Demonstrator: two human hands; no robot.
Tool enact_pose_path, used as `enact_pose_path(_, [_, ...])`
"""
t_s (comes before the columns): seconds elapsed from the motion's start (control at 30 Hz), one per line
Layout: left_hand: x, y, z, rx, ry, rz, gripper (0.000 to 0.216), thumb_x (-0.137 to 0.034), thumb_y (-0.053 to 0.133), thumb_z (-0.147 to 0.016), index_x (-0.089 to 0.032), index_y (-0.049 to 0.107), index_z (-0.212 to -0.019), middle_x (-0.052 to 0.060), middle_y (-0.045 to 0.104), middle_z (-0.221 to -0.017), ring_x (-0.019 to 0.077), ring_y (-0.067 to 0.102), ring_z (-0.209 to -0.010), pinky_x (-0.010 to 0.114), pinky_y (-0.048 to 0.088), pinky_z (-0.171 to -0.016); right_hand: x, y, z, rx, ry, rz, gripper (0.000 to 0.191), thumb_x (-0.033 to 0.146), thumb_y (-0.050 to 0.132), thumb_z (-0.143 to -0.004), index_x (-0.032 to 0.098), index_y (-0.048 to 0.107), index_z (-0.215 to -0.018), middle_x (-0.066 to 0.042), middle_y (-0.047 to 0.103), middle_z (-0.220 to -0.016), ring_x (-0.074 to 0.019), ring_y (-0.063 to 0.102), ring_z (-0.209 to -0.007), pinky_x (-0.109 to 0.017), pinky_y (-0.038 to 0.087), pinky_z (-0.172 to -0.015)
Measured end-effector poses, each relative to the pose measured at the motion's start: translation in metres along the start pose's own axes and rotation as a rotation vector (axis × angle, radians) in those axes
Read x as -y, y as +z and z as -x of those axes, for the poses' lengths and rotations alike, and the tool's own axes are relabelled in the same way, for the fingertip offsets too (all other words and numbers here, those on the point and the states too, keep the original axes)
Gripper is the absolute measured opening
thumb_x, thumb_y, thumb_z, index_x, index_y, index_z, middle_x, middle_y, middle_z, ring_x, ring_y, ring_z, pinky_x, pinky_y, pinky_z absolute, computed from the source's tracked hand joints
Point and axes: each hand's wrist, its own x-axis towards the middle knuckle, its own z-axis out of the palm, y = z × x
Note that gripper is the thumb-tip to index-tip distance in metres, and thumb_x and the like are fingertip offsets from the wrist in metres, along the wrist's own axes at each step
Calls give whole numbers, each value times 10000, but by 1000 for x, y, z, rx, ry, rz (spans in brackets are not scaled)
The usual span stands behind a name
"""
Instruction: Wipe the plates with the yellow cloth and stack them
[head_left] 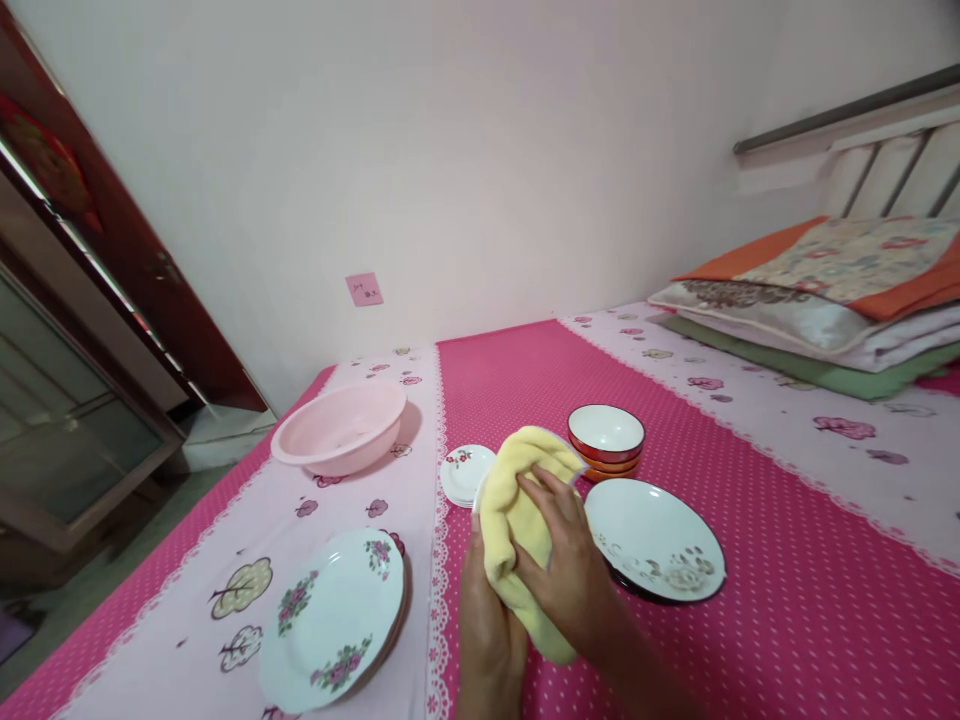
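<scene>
A yellow cloth (pixel 517 515) is draped over a white dish (pixel 478 494), of which only a thin rim shows at the left; its exact kind is hidden. My left hand (pixel 487 620) grips the dish from below and from the left. With fingers bent into the folds, my right hand (pixel 562 560) holds the cloth against the dish. Just beyond the hands lie small white saucers (pixel 466 473) with red flowers. Stacked red-and-orange bowls (pixel 606 430) stand behind a large oval plate (pixel 656 535) with a grey floral pattern, right of my right hand.
A stack of white plates (pixel 337 610) with purple flowers sits at front left. Behind it is a pink plastic basin (pixel 341 425). Folded bedding and a pillow (pixel 787 310) are piled at the right on the pink patterned sheet (pixel 510 370). A wall rises behind.
</scene>
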Motion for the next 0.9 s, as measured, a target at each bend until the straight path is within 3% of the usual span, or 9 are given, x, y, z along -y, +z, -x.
enact_pose_path(0.17, [-1, -4, -1, -24, -27, 16, 334, -274, 669, -930, -143, 769, -1221, 148, 778, -1179, 295, 745, -1088, 452, 526, -1079, 11, -3, 0, 90, -69, -95, 516, 163, 609, -912, 246, 540, -1418, -134, 552, -1428, -339, 518, -1341, -527, 452, -1129])
enact_pose_path(0.33, [-10, -6, -2, -106, -36, 71, 218, -223, 653, -926, -139, 801, -1062, 108, 797, -999, 225, 770, -880, 384, 594, -972, 15, -4, -2, 172, -128, -220, 385, 80, 560, -910, 249, 647, -1245, -95, 635, -1245, -287, 581, -1183, -450, 499, -1029])
enact_pose_path(0.53, [-26, -10, -4, 23, -199, 98, 466, -439, 527, -1015, -90, 770, -1206, 178, 772, -1187, 310, 707, -1202, 403, 514, -1113, 20, -11, -1, 389, -146, -308, 343, -15, 441, -833, 224, 654, -954, -53, 655, -1010, -237, 591, -990, -383, 497, -901])
enact_pose_path(0.67, [-37, -17, -7, 77, -238, 76, 580, -473, 502, -1021, -74, 656, -1413, 197, 751, -1279, 362, 638, -1317, 480, 443, -1179, 19, -14, 1, 464, -114, -175, 258, 5, 495, -776, 213, 613, -873, -48, 637, -955, -248, 584, -967, -397, 497, -875])
enact_pose_path(0.77, [-43, -20, -8, 39, -220, 80, 615, -482, 517, -1020, -84, 593, -1483, 198, 723, -1342, 363, 604, -1360, 493, 420, -1196, 8, -11, 2, 375, -78, -43, 186, 102, 604, -837, 211, 634, -984, -92, 647, -1141, -294, 590, -1116, -467, 500, -971])
enact_pose_path(0.9, [-42, -18, -8, 10, -135, 91, 572, -407, 531, -1033, -101, 563, -1514, 196, 690, -1392, 344, 579, -1389, 472, 400, -1214, -14, 1, 3, 144, -104, 121, 518, 292, 650, -937, 213, 502, -1427, -168, 492, -1529, -373, 440, -1431, -579, 432, -1132])
